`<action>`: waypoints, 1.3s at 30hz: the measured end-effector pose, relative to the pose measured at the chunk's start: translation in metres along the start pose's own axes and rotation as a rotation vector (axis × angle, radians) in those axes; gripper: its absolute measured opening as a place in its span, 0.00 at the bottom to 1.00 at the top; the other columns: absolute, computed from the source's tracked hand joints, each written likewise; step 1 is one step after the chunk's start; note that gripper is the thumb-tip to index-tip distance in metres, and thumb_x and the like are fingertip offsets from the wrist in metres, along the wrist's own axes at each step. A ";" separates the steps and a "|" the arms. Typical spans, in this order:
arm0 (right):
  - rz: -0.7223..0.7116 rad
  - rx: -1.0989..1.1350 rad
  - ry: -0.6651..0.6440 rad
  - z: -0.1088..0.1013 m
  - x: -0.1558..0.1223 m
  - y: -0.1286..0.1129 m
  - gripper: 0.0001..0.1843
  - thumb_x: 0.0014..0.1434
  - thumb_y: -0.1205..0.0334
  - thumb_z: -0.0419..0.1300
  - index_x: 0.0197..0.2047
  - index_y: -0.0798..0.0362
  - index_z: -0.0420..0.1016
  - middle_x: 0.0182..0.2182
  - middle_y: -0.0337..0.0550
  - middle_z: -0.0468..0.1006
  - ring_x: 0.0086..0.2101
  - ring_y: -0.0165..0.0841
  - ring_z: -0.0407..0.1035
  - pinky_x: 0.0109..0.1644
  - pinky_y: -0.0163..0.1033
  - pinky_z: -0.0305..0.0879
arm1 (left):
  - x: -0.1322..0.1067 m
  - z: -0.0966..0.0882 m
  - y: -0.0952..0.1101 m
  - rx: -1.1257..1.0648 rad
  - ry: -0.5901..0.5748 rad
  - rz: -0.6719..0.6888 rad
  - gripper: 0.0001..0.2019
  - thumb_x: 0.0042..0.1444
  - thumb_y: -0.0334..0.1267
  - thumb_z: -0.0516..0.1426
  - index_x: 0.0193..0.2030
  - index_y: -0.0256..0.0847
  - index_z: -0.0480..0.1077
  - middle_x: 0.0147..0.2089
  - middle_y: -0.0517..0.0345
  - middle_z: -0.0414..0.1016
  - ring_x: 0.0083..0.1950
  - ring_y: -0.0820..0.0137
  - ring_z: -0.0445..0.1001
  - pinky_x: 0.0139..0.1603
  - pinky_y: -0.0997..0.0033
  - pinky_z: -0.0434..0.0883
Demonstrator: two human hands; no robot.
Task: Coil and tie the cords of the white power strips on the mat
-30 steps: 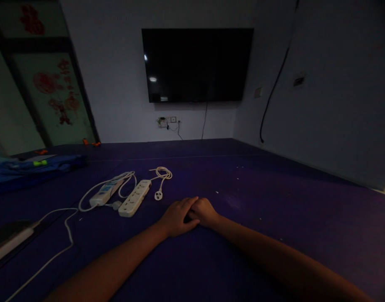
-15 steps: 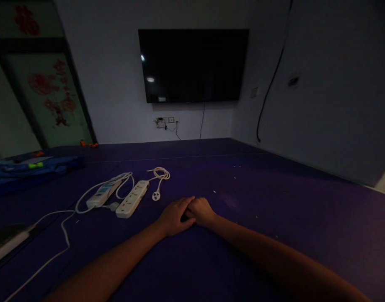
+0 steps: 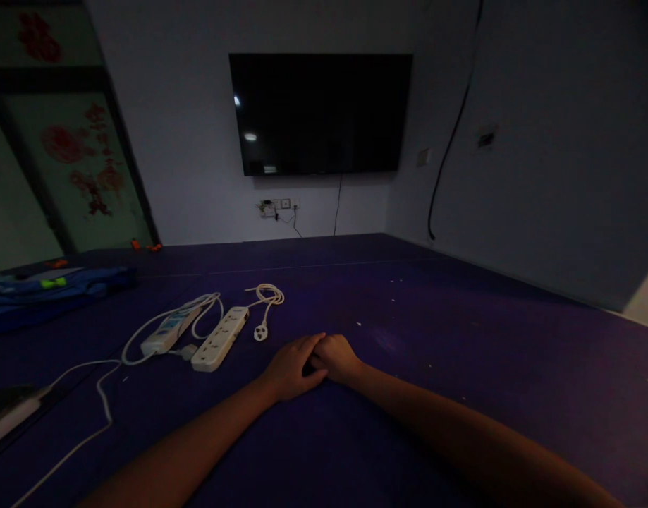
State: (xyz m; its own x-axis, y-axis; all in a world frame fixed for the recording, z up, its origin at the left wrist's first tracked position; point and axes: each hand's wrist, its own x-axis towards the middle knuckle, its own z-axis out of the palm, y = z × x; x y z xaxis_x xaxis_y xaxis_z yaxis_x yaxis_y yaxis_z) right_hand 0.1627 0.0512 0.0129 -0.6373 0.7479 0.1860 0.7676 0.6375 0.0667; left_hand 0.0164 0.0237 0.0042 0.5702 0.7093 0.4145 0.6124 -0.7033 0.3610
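Both my forearms reach out over a dark purple surface [image 3: 461, 339]. My left hand [image 3: 290, 367] lies flat, fingers stretched out and laid over the fingers of my right hand [image 3: 338, 357]. My right hand rests on the surface with its fingers curled in, and nothing shows in it. To the left of my hands lies a white power strip [image 3: 218, 339] with its coiled cord and plug [image 3: 260, 331]. A second white power strip [image 3: 163, 334] lies beside it, with a long white cable [image 3: 99, 388] trailing towards me.
A dark TV [image 3: 319, 113] hangs on the white wall ahead, with wall sockets [image 3: 278, 204] below it. A blue bundle [image 3: 49, 291] lies at the far left. A flat white and dark object [image 3: 9, 416] sits at the left edge. A black cable [image 3: 450, 141] hangs down the right wall.
The view has drifted slightly, so everything sits a little further left. My hands stay joined in the same place.
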 end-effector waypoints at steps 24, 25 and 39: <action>0.008 0.043 -0.012 0.003 0.001 0.003 0.15 0.57 0.62 0.49 0.40 0.55 0.74 0.35 0.47 0.77 0.34 0.34 0.71 0.33 0.33 0.58 | 0.000 0.002 -0.001 0.002 0.014 -0.017 0.30 0.51 0.45 0.54 0.60 0.41 0.52 0.58 0.49 0.62 0.58 0.63 0.61 0.57 0.60 0.60; 0.008 0.045 -0.015 0.003 0.001 0.003 0.14 0.57 0.62 0.49 0.40 0.55 0.74 0.35 0.47 0.77 0.34 0.34 0.71 0.33 0.33 0.58 | 0.000 0.002 -0.001 0.000 0.012 -0.019 0.30 0.51 0.45 0.54 0.60 0.41 0.52 0.58 0.49 0.62 0.57 0.63 0.61 0.57 0.60 0.60; 0.004 0.025 -0.009 0.005 0.002 0.003 0.14 0.56 0.63 0.49 0.39 0.56 0.74 0.35 0.48 0.77 0.34 0.35 0.71 0.33 0.34 0.59 | 0.001 0.000 0.003 -0.005 0.003 -0.027 0.30 0.51 0.43 0.54 0.60 0.41 0.52 0.57 0.49 0.62 0.57 0.62 0.61 0.57 0.60 0.60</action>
State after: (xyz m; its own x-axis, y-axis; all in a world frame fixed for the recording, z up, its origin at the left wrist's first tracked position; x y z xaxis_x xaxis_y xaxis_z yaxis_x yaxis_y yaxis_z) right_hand 0.1637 0.0557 0.0087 -0.6350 0.7519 0.1773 0.7682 0.6389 0.0417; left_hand 0.0184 0.0227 0.0059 0.5520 0.7280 0.4066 0.6248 -0.6840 0.3764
